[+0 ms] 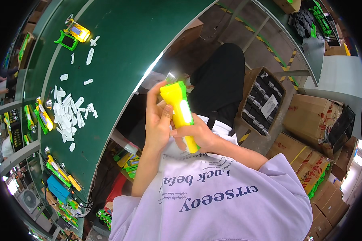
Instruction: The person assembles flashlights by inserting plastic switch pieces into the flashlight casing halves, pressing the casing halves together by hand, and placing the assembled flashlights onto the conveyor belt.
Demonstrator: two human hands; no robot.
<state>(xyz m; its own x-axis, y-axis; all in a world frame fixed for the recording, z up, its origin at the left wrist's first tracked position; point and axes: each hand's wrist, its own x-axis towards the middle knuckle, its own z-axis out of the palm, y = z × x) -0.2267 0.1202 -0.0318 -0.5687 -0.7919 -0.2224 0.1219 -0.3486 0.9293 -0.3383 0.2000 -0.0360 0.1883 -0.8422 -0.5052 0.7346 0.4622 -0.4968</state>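
Observation:
A yellow and green flashlight (174, 95) is held in front of my chest, its wide head pointing up and away and its light panel along the side glowing white. My left hand (157, 120) grips it near the head, thumb on the yellow body. Lower on the handle, my right hand (198, 132) is closed around the flashlight, with some fingers hidden behind it. To the left on the green table (120, 52) lies a pile of small white plastic parts (68, 114). Loose yellow flashlight parts (78, 32) with a green frame (66, 41) rest at its far end.
More yellow and green flashlight pieces (44, 115) line the table's left side, near a blue box-shaped device (59, 188) with cables. On the right, an open carton (249, 86) holds dark packed items. Cardboard boxes (309, 116) are stacked beside it.

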